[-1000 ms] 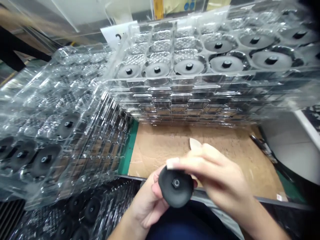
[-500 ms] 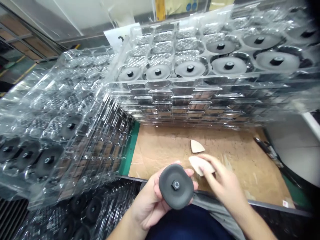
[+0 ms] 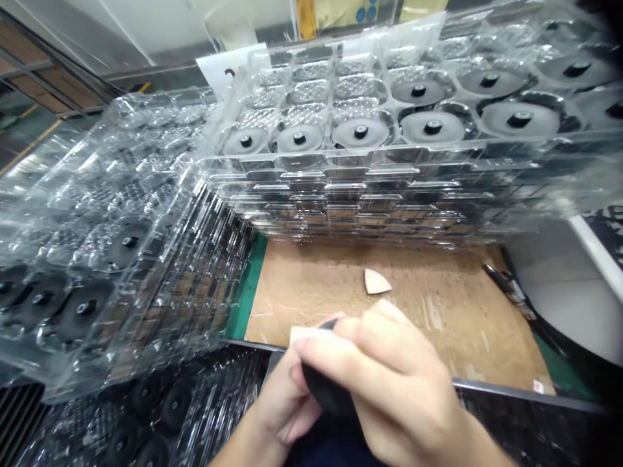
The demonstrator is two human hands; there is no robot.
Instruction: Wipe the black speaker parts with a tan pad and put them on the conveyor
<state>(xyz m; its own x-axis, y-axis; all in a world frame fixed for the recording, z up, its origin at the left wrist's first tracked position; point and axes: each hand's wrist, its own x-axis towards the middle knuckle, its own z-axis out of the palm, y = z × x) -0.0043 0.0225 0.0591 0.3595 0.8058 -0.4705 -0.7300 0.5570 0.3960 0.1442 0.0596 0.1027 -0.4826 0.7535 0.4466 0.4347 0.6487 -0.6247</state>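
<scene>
My left hand (image 3: 285,395) is closed around a dark grey rounded disc (image 3: 328,389), held tilted close to my body. Over it comes my right hand (image 3: 394,376), fingers bent, covering most of the disc and its centre stub. A pale edge of the white triangular pad (image 3: 298,333) shows at the right fingertips, against the disc's upper left rim; the rest of the pad is hidden. A second white triangular pad (image 3: 376,282) lies on the cardboard (image 3: 302,279) just beyond my hands.
Stacked clear plastic trays (image 3: 341,175) stand behind the cardboard, the top one holding several similar discs (image 3: 360,133). Another tray stack (image 3: 160,194) rises at the left, with more trays (image 3: 204,402) below. A dark, slim tool (image 3: 509,288) lies at the right beside a white curved surface (image 3: 559,285).
My right hand has brought its white pad leftward from above the cardboard onto the disc. The disc, facing up before, is now tilted and largely covered.
</scene>
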